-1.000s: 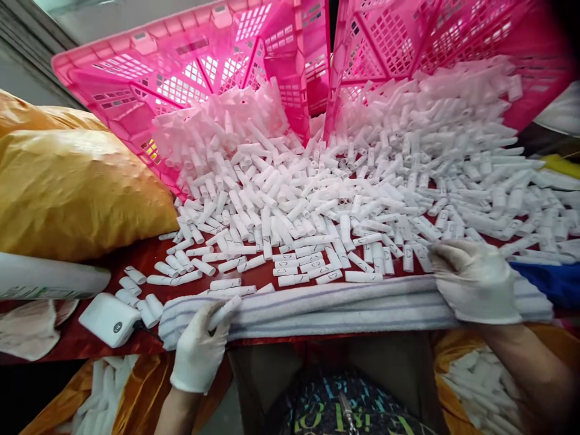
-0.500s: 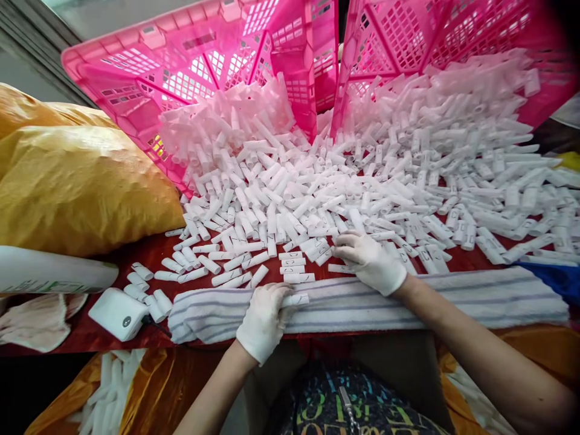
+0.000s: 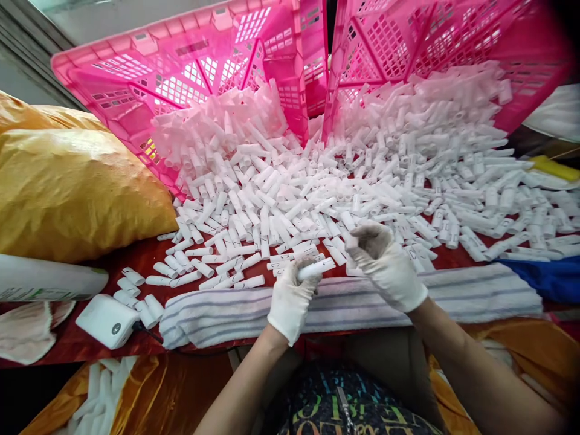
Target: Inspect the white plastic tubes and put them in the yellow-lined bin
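White-gloved left hand [image 3: 290, 297] shifted right, pinching white plastic-looking tube [image 3: 317, 267]; white-gloved right hand [image 3: 389, 266] half-curled, seemingly empty. Loose pinch could drop it.

And we're in a workshop, it seems: pink crates [image 3: 290, 69] pouring white tubes [image 3: 294, 187] (heaps of them!) onto a worktable [image 3: 141, 254], a bulging yellow sack [image 3: 81, 193] alongside!
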{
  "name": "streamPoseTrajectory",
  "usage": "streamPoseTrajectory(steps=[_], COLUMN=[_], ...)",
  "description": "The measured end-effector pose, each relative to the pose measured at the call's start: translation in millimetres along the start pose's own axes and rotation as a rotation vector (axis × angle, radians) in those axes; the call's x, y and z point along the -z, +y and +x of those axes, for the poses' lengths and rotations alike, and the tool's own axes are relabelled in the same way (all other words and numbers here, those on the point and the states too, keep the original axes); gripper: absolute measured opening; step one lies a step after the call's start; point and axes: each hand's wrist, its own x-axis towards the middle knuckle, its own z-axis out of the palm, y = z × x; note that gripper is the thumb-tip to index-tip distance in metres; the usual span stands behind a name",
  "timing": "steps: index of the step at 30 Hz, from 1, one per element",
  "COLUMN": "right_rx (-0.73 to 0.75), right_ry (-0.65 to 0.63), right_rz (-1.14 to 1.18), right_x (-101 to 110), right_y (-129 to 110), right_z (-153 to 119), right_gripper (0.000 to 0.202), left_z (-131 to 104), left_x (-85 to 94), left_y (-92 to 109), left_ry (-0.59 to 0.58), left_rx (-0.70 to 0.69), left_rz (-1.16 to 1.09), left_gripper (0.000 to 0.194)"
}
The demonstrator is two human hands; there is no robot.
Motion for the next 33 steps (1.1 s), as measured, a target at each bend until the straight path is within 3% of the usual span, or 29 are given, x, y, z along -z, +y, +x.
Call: streamPoseTrajectory(steps=[2, 5, 8, 12, 15, 21, 27, 30, 33], right_rx=[-0.160, -0.294, -0.358, -0.400, -0.389, -0.295, -0.082, -0.120, -0.262], right_ry=[0.147, 0.259, 0.325, 0.235, 0.179, 0.156, 0.092, 0.047, 0.163], right_rz=[0.306, 0.521, 0.570, 0.476, 0.414, 0.315, 0.163, 0.059, -0.199], right_x=[4.5, 2.9, -3.5, -4.5, 1.2, 9.1, 10.3, 29.9, 84.2], right_y=[-10.8, -20.8, -23.5, -25.3, -28.1, -31.2, -32.8, -40.0, -38.7], right_z=[0.0, -4.1, -13.8, -24.5, -24.8, -24.5, -32.7, -49.8, -81.2], right_gripper=[0.029, 0.039, 0.040, 0.035, 0.037, 0.032, 0.027, 0.027, 0.025], left_z=[-3.8, -10.4, -14.9, -15.0, -13.6, -19.1, -28.5, -35.1, -36.3], left_x=[-13.2, -29.6, -40.3, -42.2, -39.6, -40.4, -45.5, -55.5, -48.6], left_y=[4.9, 5.3, -2.7, -12.1, -12.7, 1.4, 25.8, 20.9, 9.1], left_ry=[-0.023, 0.000, 0.087, 0.210, 0.166, 0.131, -0.117, -0.162, -0.290], left_rx=[0.076, 0.064, -0.062, -0.271, -0.245, -0.146, 0.111, -0.028, -0.295], left_rz=[-0.074, -0.124, -0.099, 0.081, 0.120, -0.010, -0.151, 0.030, 0.300], left_gripper=[0.041, 0.042, 0.041, 0.034, 0.036, 0.040, 0.044, 0.042, 0.037])
